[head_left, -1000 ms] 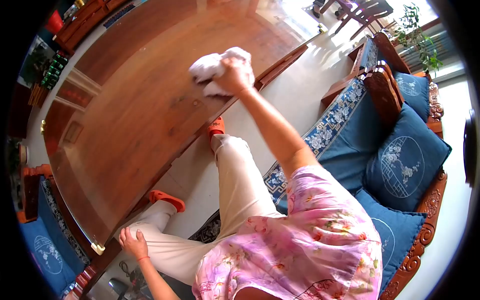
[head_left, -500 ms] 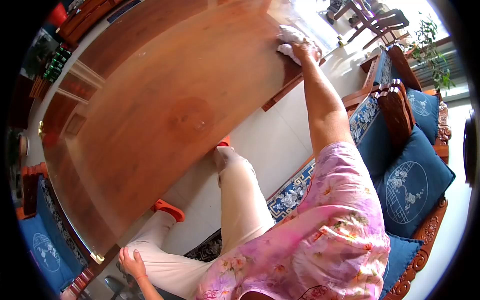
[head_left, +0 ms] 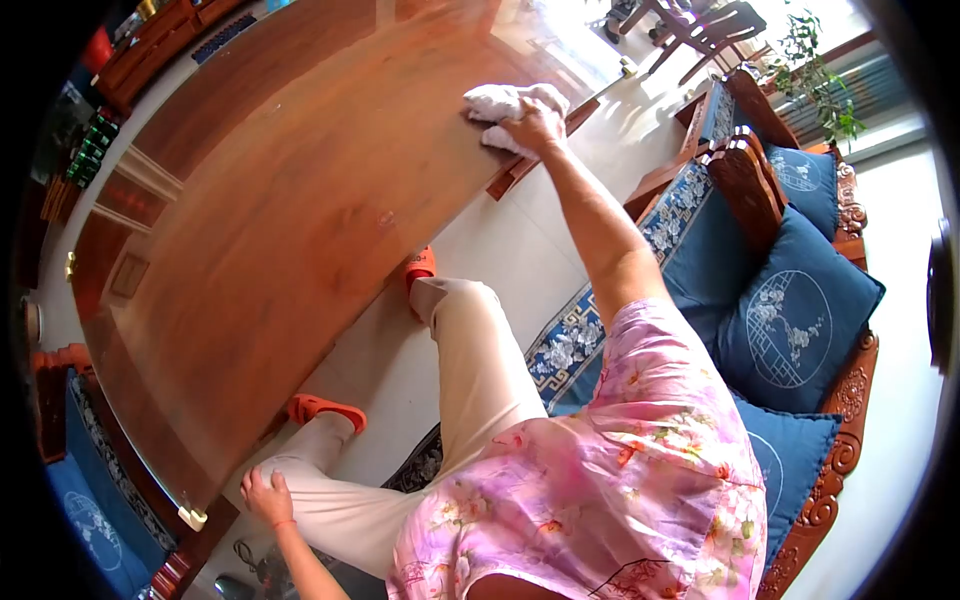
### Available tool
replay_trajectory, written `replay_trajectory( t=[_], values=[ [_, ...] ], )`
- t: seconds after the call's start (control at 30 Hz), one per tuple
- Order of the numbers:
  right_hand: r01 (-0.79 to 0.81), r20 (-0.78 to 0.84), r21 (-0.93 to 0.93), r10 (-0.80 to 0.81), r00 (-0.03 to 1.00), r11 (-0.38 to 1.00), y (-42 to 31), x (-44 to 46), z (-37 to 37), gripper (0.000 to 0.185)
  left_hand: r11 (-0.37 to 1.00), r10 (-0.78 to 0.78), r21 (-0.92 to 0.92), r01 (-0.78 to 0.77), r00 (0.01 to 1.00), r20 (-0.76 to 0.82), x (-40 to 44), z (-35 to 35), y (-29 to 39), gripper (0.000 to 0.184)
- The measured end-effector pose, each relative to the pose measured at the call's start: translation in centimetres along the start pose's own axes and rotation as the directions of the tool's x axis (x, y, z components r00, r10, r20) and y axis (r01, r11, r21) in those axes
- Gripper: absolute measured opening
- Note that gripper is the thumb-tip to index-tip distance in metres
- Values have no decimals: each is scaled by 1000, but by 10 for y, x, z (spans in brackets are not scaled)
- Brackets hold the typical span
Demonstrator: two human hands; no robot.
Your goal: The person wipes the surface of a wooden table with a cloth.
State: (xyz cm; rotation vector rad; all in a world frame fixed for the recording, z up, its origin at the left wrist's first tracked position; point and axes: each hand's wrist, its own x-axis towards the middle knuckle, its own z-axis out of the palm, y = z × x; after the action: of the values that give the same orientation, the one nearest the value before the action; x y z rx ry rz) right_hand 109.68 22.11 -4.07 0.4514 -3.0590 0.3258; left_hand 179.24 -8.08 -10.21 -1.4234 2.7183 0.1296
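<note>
A white cloth (head_left: 497,104) lies bunched on the glossy wooden tabletop (head_left: 300,200), close to the table's far right edge. My right hand (head_left: 537,130) presses down on it, fingers wrapped over the folds, with the arm stretched out. Lower left, my left hand (head_left: 267,497) rests on my left knee, its fingers apart and nothing in them.
A carved wooden sofa with blue cushions (head_left: 790,330) runs along my right side. Another blue-cushioned seat (head_left: 95,500) stands at the lower left. A wooden chair (head_left: 705,35) and a leafy plant (head_left: 815,75) are at the upper right. Corner guards (head_left: 192,517) cap the table.
My right hand has slid the cloth leftward and slightly nearer along the table's edge. My left hand stays on the knee. The whole view has shifted a little.
</note>
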Motion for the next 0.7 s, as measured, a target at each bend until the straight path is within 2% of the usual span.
replay_trajectory(
  t=[0.07,0.13,0.2,0.27,0.33,0.4,0.53,0.6,0.67,0.7],
  values=[
    [78,-74,-49,-81,994,996,-25,-30,6,60,1000,9,-17,-10,1000,-11,3,0,8,36],
    [186,-139,16,-182,973,982,-51,-62,14,55,1000,-24,3,24,1000,14,3,-4,14,38],
    [206,-31,50,-204,978,977,-91,-97,7,51,999,-48,26,47,998,40,3,-8,19,39],
    [393,-167,151,-368,915,907,-123,-125,32,47,998,-58,28,57,997,46,2,-8,18,39],
    [488,-187,204,-455,871,849,-168,-159,41,47,997,-77,33,75,995,56,0,-7,16,39],
    [551,-122,254,-539,833,794,-215,-195,47,47,994,-101,35,99,993,65,1,-6,16,39],
    [721,-48,218,-731,681,658,-306,-269,82,46,989,-136,69,131,988,79,1,-8,17,37],
    [766,3,264,-795,607,586,-340,-307,78,47,984,-163,84,156,983,80,1,-10,20,37],
    [828,52,342,-889,455,444,-356,-322,64,52,980,-176,105,167,981,82,1,-9,22,38],
    [825,86,374,-901,425,425,-357,-317,57,53,977,-196,103,188,978,75,0,-10,24,38]
  ],
)
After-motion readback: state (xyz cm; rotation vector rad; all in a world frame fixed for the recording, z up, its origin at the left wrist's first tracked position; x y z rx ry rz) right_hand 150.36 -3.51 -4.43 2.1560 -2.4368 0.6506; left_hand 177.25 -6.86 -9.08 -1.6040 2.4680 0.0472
